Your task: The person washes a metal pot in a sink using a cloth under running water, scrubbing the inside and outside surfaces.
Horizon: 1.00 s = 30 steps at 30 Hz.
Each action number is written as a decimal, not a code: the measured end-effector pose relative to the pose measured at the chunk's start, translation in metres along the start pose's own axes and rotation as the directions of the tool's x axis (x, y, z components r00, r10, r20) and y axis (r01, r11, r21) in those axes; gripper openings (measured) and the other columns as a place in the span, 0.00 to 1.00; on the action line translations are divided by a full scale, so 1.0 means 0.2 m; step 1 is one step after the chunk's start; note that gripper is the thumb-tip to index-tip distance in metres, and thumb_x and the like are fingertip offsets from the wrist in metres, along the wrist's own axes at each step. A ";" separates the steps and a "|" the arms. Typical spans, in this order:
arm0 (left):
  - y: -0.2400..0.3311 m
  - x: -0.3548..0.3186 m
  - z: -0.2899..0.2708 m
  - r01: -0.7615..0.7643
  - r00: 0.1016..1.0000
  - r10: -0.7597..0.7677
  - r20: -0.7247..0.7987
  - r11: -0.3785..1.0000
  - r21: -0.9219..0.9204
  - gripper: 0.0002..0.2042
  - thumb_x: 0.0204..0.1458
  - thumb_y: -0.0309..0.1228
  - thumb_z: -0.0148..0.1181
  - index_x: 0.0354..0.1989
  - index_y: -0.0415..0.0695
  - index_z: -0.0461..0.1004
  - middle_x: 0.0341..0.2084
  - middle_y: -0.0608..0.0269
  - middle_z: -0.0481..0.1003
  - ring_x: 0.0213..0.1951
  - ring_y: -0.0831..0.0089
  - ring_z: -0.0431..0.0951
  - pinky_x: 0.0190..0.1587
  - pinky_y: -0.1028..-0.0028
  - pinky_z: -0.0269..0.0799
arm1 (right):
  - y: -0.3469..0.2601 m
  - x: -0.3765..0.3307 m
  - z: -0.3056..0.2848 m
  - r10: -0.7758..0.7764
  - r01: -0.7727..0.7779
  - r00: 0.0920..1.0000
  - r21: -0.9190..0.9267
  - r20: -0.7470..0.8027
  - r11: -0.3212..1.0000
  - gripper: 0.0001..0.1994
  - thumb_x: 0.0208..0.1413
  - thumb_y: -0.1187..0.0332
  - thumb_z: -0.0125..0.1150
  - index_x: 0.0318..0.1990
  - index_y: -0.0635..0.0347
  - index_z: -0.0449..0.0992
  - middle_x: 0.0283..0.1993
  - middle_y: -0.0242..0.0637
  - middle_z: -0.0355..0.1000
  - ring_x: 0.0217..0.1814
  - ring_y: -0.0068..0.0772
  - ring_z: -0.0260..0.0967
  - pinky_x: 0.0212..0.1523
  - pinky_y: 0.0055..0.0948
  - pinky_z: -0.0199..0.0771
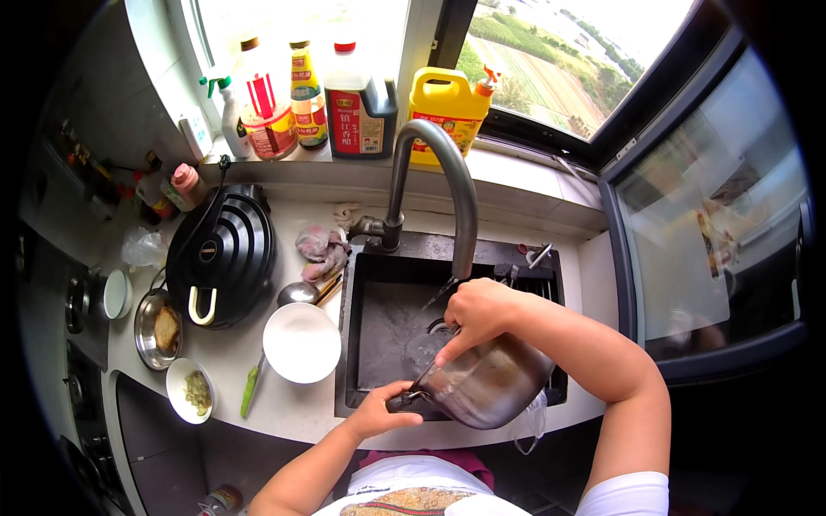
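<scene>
A round stainless-steel pot (489, 384) is being held tilted over the black rectangular sink (366, 344), at its front right corner, its mouth turned toward the basin. The left hand (380, 411) is closed around the pot's dark handle at the near rim of the sink, while the right hand (476, 311) is curled over the pot's upper rim, fingers gripping it from above. Just above, the curved grey metal tap (447, 172) is seen arching over the basin; whether water is running cannot be told for certain, though the sink floor looks wet. The step in hand is judged to be a rinse or a pour-out of the pot into the basin. For the next move, a firm two-handed grip would be called for, with the tilt eased slowly so that nothing slops over the front edge. On the pale desk (284, 404) to the left, a white round bowl (301, 342), a green-handled tool (249, 389) and a black ribbed lid (222, 254) are laid out, well apart from the pot
</scene>
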State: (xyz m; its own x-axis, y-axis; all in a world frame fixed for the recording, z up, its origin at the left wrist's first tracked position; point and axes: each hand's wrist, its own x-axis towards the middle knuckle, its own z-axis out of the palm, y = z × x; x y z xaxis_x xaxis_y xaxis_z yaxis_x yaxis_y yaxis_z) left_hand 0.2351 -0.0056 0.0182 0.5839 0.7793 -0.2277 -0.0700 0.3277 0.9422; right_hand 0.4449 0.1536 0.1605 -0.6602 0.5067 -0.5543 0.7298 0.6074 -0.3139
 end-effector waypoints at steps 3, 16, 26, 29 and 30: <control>0.01 0.03 -0.04 -0.032 0.997 0.017 0.078 0.981 0.193 0.19 0.42 0.28 0.66 0.45 0.40 0.72 0.34 0.69 0.73 0.37 0.77 0.70 0.46 0.76 0.65 | 0.03 0.03 0.03 0.008 -0.009 1.000 0.044 0.021 0.999 0.37 0.32 0.29 0.59 0.22 0.64 0.78 0.20 0.44 0.72 0.28 0.46 0.72 0.32 0.37 0.72; 0.00 0.06 -0.04 0.125 0.935 -0.273 -0.226 0.851 -0.510 0.20 0.39 0.17 0.56 0.45 0.35 0.70 0.31 0.65 0.72 0.32 0.78 0.71 0.39 0.80 0.65 | 0.24 0.48 0.35 -0.053 0.300 0.791 0.313 -0.609 0.901 0.22 0.44 0.51 0.67 0.38 0.62 0.76 0.35 0.44 0.74 0.41 0.46 0.72 0.41 0.37 0.71; 0.00 0.17 -0.07 0.069 0.883 -0.205 -0.421 0.947 -0.315 0.18 0.34 0.16 0.51 0.39 0.37 0.69 0.28 0.67 0.70 0.29 0.79 0.69 0.33 0.80 0.65 | -0.11 0.17 0.64 -0.023 -0.006 0.719 -0.039 -0.695 0.999 0.27 0.52 0.47 0.56 0.56 0.52 0.67 0.58 0.51 0.61 0.58 0.54 0.60 0.60 0.49 0.57; 0.00 0.14 -0.04 0.115 0.892 -0.140 -0.431 0.990 -0.084 0.18 0.37 0.19 0.51 0.42 0.36 0.70 0.29 0.67 0.71 0.29 0.82 0.67 0.33 0.82 0.65 | -0.08 0.25 0.64 0.195 -0.179 0.704 0.094 -0.683 0.979 0.31 0.54 0.49 0.53 0.63 0.49 0.58 0.56 0.54 0.60 0.55 0.57 0.61 0.61 0.48 0.55; -0.02 0.12 -0.03 0.112 0.896 -0.123 -0.427 0.992 -0.050 0.19 0.37 0.19 0.51 0.43 0.36 0.70 0.29 0.67 0.71 0.29 0.81 0.67 0.33 0.81 0.65 | -0.02 0.32 0.61 0.293 -0.216 0.724 0.199 -0.624 0.956 0.30 0.55 0.50 0.53 0.64 0.49 0.58 0.56 0.54 0.60 0.55 0.57 0.61 0.61 0.47 0.55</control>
State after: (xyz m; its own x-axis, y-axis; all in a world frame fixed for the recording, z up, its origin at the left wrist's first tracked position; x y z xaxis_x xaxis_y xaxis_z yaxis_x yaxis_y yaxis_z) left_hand 0.2452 0.0154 0.0077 0.1863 0.8861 -0.4244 -0.0449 0.4392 0.8973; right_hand 0.4216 0.1095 0.0314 -0.3749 0.9270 -0.0128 0.8754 0.3494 -0.3341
